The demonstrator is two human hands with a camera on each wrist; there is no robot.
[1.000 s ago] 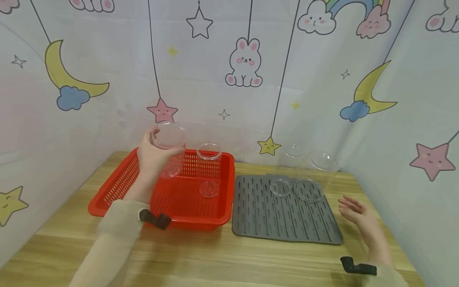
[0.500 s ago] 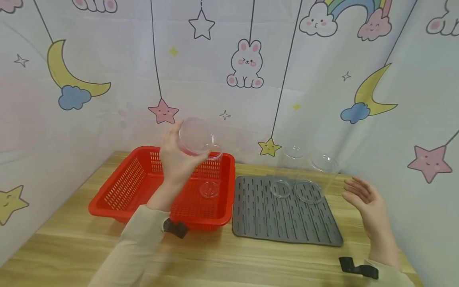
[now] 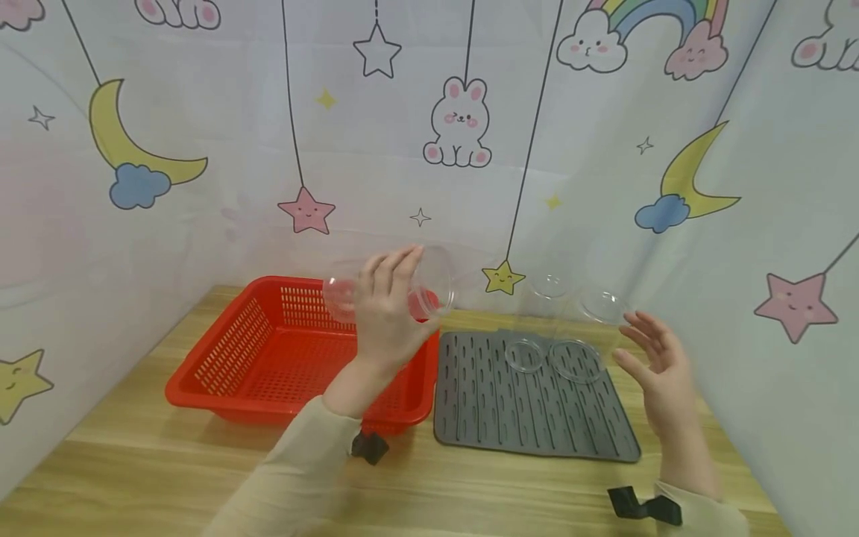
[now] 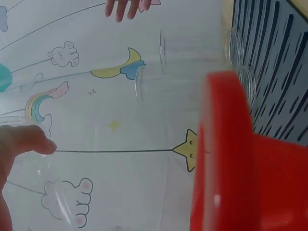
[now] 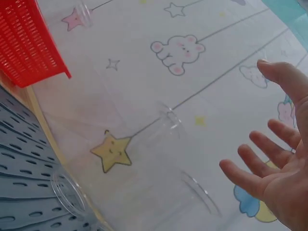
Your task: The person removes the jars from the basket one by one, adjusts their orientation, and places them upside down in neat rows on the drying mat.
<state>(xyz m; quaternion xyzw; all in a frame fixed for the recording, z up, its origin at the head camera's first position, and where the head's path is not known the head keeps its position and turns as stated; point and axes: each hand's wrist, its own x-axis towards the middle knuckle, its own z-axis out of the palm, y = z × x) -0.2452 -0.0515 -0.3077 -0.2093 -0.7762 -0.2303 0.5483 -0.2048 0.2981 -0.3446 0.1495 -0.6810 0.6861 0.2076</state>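
Clear cup [image 3: 432,280], tipped sideways, in left fingers [image 3: 383,276]

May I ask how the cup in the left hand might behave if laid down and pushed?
The cup is probably stiff, as it looks unsquashed while the left hand grips it. Its smooth, shiny surface may be slippery. Its round shape suggests it could roll on its side.
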